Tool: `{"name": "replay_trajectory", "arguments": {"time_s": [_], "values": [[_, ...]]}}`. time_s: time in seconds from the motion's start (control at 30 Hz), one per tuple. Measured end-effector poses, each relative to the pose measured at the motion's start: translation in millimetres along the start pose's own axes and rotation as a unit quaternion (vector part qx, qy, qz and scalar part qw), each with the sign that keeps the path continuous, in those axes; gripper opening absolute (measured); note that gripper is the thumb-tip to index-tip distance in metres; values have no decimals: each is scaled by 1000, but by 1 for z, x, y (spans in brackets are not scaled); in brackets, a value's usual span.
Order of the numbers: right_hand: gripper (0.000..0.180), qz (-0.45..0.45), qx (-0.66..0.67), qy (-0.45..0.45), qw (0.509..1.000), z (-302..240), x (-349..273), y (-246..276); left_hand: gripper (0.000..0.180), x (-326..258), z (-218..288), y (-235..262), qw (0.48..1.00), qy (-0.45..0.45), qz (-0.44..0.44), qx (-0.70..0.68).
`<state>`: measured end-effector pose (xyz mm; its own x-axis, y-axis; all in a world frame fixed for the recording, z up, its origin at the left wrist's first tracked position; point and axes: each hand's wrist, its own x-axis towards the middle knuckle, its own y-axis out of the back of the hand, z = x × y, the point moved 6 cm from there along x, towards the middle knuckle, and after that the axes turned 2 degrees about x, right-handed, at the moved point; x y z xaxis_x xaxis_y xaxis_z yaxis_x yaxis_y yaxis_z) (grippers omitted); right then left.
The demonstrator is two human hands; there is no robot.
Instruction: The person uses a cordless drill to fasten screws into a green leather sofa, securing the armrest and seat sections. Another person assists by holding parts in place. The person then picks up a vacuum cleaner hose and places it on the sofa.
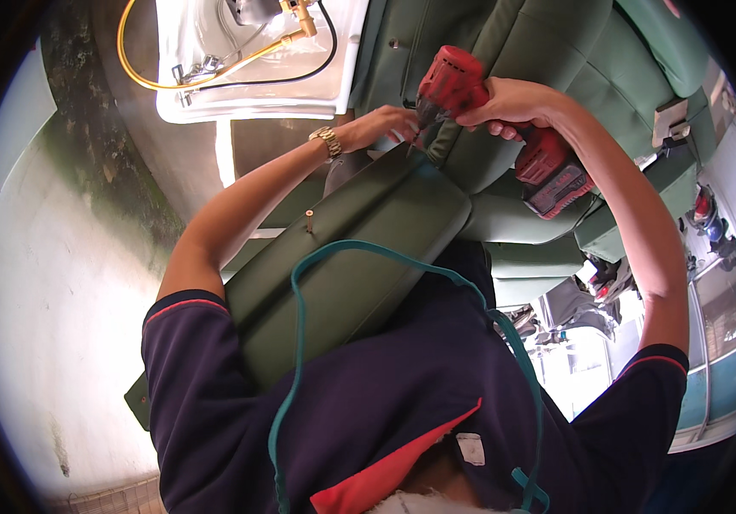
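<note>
My right hand (513,104) is wrapped round the grip of a red cordless driver (452,81), whose battery points to the lower right. The driver's nose tips down at the far end of a long dark green panel (359,257). Right beside that nose, the fingers of my left hand (378,127) are drawn together. Whatever they may pinch is too small to make out. A gold-coloured watch (327,144) circles my left wrist. On the panel, nearer to me, a screw (309,221) stands upright with its head raised.
Green padded seats (548,43) lie beyond and to the right of the panel. At the far left, a white tray (256,110) carries a yellow hose (141,77) and metal fittings. A stained pale wall (59,300) rises on the left. A teal strap (301,317) hangs before my chest.
</note>
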<state>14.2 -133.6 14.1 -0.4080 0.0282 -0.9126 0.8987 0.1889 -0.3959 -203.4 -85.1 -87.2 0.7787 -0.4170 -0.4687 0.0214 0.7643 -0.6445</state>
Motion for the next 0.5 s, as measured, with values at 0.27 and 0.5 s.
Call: {"name": "replay_trajectory", "arguments": {"time_s": [0.27, 0.5], "values": [[33, 25, 1, 4, 1000, -1, -13, -5, 83, -16, 4, -18, 995, -10, -59, 78], [30, 13, -37, 37, 999, -4, -16, -9, 89, -34, -23, -14, 981, 162, -66, 88]]}}
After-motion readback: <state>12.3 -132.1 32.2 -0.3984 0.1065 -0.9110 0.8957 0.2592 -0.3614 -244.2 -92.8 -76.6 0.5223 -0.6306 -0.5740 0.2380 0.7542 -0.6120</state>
